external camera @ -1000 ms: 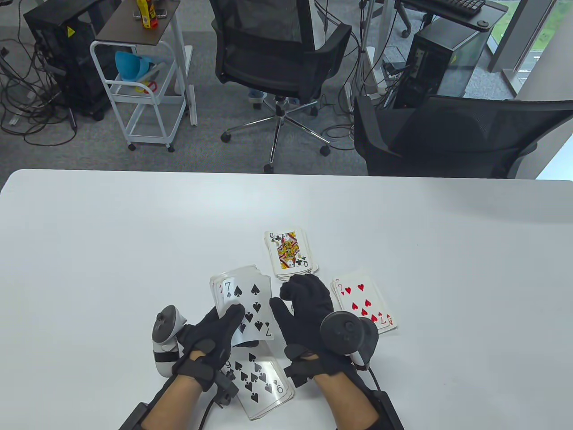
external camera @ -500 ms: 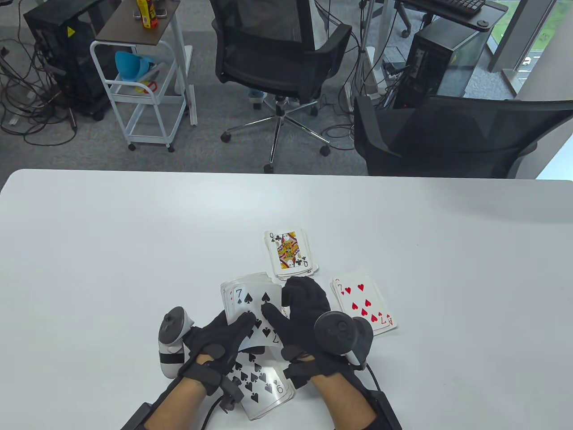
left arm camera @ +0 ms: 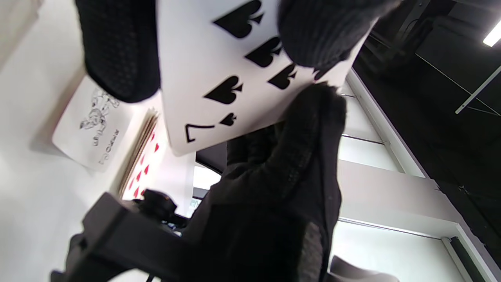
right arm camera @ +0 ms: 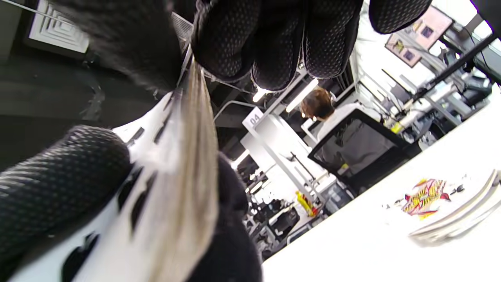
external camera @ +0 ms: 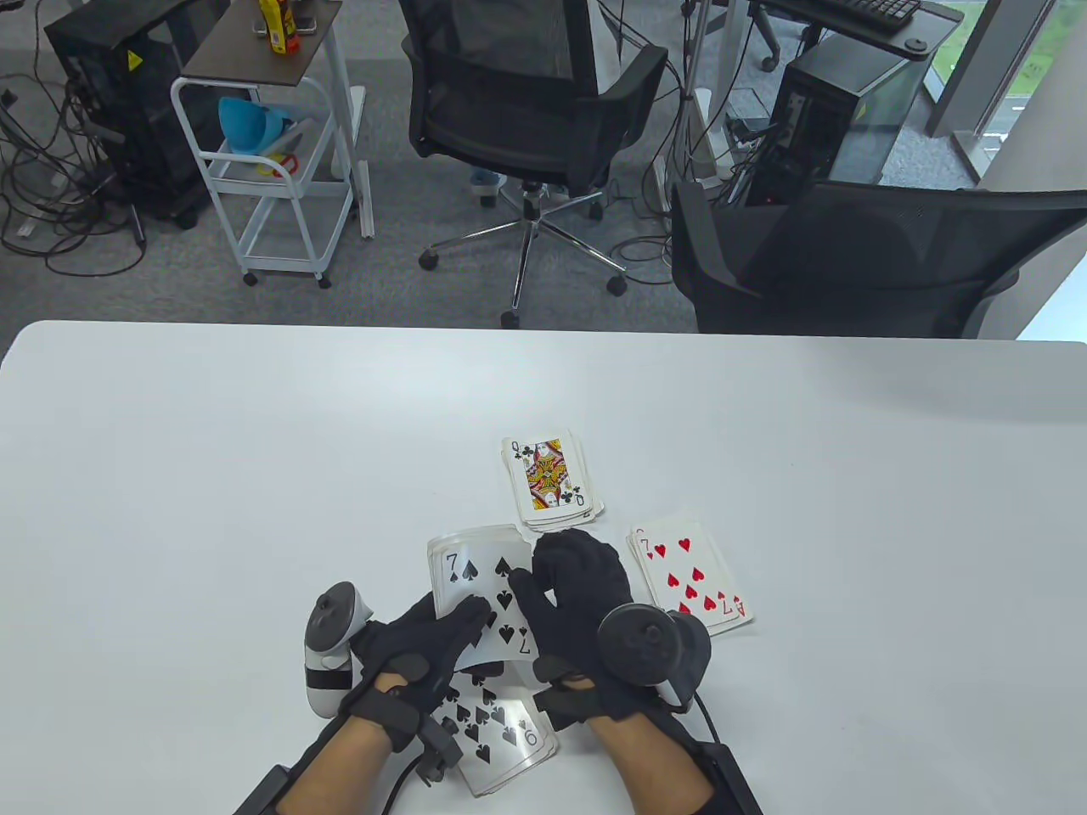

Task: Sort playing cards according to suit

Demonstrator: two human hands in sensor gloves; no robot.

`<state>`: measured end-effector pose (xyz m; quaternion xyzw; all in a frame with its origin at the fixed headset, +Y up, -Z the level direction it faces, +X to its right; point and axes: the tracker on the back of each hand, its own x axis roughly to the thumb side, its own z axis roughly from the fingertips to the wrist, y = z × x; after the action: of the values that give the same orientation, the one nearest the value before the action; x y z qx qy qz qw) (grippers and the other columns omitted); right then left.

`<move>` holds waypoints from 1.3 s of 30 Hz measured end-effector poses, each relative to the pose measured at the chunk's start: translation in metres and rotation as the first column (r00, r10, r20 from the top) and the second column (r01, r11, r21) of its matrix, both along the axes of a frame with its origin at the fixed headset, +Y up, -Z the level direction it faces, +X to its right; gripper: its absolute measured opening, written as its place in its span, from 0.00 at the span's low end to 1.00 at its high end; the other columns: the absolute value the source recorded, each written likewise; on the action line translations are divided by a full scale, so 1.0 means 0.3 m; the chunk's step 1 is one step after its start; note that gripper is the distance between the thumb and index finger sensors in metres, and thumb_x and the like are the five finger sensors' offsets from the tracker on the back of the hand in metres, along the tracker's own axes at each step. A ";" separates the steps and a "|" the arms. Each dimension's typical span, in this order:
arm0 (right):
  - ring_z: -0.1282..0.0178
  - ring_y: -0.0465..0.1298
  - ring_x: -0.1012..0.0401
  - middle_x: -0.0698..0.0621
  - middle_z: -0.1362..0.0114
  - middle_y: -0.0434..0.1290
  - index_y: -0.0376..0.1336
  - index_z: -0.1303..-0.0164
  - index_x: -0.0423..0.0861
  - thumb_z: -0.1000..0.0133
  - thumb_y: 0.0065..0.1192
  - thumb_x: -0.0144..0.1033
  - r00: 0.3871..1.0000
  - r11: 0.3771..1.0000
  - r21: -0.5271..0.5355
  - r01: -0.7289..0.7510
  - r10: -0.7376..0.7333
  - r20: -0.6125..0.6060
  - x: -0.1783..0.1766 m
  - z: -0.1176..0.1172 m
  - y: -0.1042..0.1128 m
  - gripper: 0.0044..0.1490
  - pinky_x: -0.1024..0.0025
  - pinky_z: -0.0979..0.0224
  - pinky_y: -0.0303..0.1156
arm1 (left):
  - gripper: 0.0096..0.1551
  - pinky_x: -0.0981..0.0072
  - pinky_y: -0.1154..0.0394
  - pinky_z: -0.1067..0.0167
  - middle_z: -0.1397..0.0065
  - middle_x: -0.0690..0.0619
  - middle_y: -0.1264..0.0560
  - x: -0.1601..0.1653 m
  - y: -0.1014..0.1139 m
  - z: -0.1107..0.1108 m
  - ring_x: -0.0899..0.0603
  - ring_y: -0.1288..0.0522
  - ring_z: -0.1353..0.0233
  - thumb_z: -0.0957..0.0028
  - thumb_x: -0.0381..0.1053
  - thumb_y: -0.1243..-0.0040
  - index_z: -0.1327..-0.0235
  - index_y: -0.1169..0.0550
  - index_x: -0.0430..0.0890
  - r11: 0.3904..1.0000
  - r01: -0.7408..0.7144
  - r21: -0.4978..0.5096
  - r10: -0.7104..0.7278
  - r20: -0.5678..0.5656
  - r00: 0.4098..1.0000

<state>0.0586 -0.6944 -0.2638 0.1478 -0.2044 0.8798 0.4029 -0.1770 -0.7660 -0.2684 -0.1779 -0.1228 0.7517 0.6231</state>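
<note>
Top card: your held deck [external camera: 475, 577] shows "7" of spades, long axis near-to-far.
Left hand [external camera: 425, 645]: clamps the deck.
Right hand [external camera: 569, 594]: pinches its right edge.
Piles: "Q" clubs pile [external camera: 552, 482] far, hearts pile [external camera: 692, 581] right.

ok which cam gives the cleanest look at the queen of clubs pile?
Table view: queen of clubs pile lies face up, fully visible, unobstructed. Right wrist view shows it obliquely, blurred, at the edge. Left wrist view doesn't show it.

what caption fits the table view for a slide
Both hands grip a deck topped by the seven of spades, between sorted piles.
</note>
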 end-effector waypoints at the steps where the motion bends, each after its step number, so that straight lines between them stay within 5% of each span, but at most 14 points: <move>1: 0.23 0.63 0.35 0.38 0.27 0.68 0.68 0.43 0.39 0.43 0.73 0.55 1.000 1.000 -0.011 -0.019 0.019 -0.001 -0.003 0.001 0.002 0.34 0.29 0.26 0.53 | 0.28 0.55 0.14 0.47 0.30 0.52 0.22 -0.001 0.003 0.001 0.40 0.18 0.35 0.39 0.60 0.35 0.29 0.27 0.52 1.000 0.008 0.006 -0.008 0.005 1.000; 4: 0.25 0.67 0.37 0.40 0.31 0.72 0.71 0.49 0.40 0.44 0.76 0.49 0.999 0.998 0.050 0.029 -0.029 0.012 -0.014 0.018 0.013 0.27 0.30 0.27 0.56 | 0.28 0.55 0.14 0.47 0.30 0.52 0.21 -0.003 0.005 0.001 0.40 0.17 0.35 0.39 0.60 0.35 0.29 0.27 0.52 1.000 0.001 0.009 -0.001 0.015 1.000; 15: 0.25 0.67 0.38 0.39 0.29 0.72 0.74 0.45 0.37 0.38 0.63 0.42 0.999 0.999 0.004 0.048 -0.048 -0.004 0.002 0.001 0.010 0.24 0.30 0.26 0.56 | 0.31 0.55 0.14 0.47 0.29 0.51 0.22 -0.008 -0.016 -0.009 0.40 0.18 0.34 0.39 0.64 0.37 0.27 0.28 0.52 0.991 -0.111 -0.070 0.114 0.044 0.993; 29: 0.22 0.58 0.34 0.36 0.25 0.66 0.73 0.45 0.36 0.38 0.68 0.40 0.990 0.938 -0.316 0.143 -0.132 0.056 0.148 -0.090 -0.028 0.23 0.28 0.26 0.50 | 0.30 0.56 0.14 0.47 0.29 0.52 0.22 -0.125 0.005 -0.029 0.40 0.18 0.35 0.38 0.64 0.39 0.28 0.28 0.52 0.976 -0.214 -0.039 0.203 -0.180 0.962; 33: 0.20 0.53 0.32 0.34 0.23 0.63 0.73 0.45 0.35 0.38 0.68 0.40 0.997 0.907 -0.420 0.036 -0.061 -0.047 0.116 -0.098 -0.042 0.23 0.26 0.26 0.46 | 0.29 0.56 0.14 0.47 0.29 0.52 0.22 -0.145 0.018 -0.026 0.40 0.18 0.35 0.38 0.64 0.39 0.28 0.28 0.53 0.973 -0.230 -0.014 0.222 -0.209 0.952; 39: 0.20 0.48 0.31 0.33 0.24 0.60 0.72 0.43 0.34 0.38 0.71 0.39 0.941 0.773 -0.563 -0.293 0.129 -0.314 -0.039 -0.057 -0.065 0.23 0.26 0.26 0.41 | 0.29 0.56 0.14 0.47 0.30 0.52 0.22 -0.152 0.024 -0.025 0.40 0.18 0.35 0.38 0.64 0.40 0.28 0.28 0.53 0.971 -0.238 -0.005 0.231 -0.214 0.949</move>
<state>0.0468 -0.7138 -0.2808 0.1471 0.1576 0.9117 0.3496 -0.2225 -0.7589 -0.2759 -0.0905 -0.0646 0.8369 0.5360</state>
